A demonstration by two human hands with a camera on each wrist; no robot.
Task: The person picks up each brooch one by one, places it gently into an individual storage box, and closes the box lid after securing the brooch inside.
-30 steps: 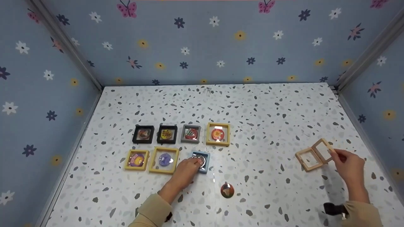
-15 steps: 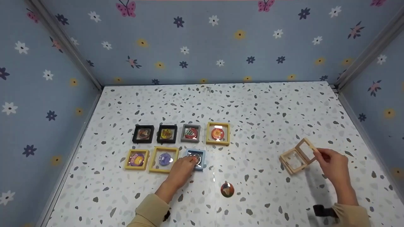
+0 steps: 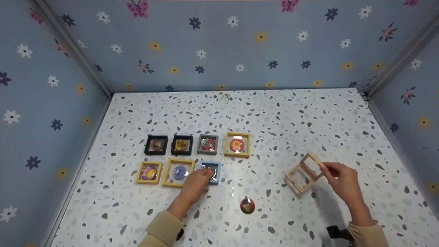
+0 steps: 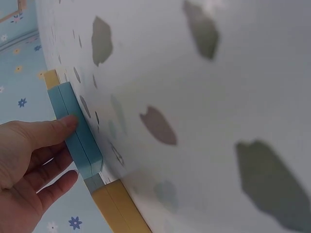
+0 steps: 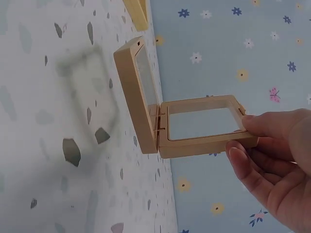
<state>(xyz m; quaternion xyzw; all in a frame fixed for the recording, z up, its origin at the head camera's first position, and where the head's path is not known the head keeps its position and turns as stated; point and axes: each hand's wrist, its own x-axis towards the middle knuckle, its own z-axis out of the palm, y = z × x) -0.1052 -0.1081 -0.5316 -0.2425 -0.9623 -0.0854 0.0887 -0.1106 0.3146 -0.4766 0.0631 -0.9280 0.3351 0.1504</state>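
Observation:
My left hand [image 3: 196, 185] is at a small blue display frame [image 3: 215, 172] that lies on the table with a round badge inside. In the left wrist view the thumb presses the side of the blue frame [image 4: 75, 131], and the curled fingers reach over it. At the right, my right hand [image 3: 344, 180] pinches one edge of a beige hinged display frame [image 3: 297, 187] between thumb and fingers. That frame stands open like a book, held above the table, with clear windows in both halves and no badge inside [image 5: 136, 97].
A loose round badge [image 3: 247, 206] lies on the table near the front middle. Black frames [image 3: 156, 145], a grey frame [image 3: 207, 144] and yellow frames [image 3: 237, 145], each with a badge, stand in two rows at the left. Flowered walls [image 3: 219, 44] enclose the table.
My right hand has carried the open beige frame leftward, toward the middle. The blue frame has slid a little left under my left hand, closer to the yellow frame.

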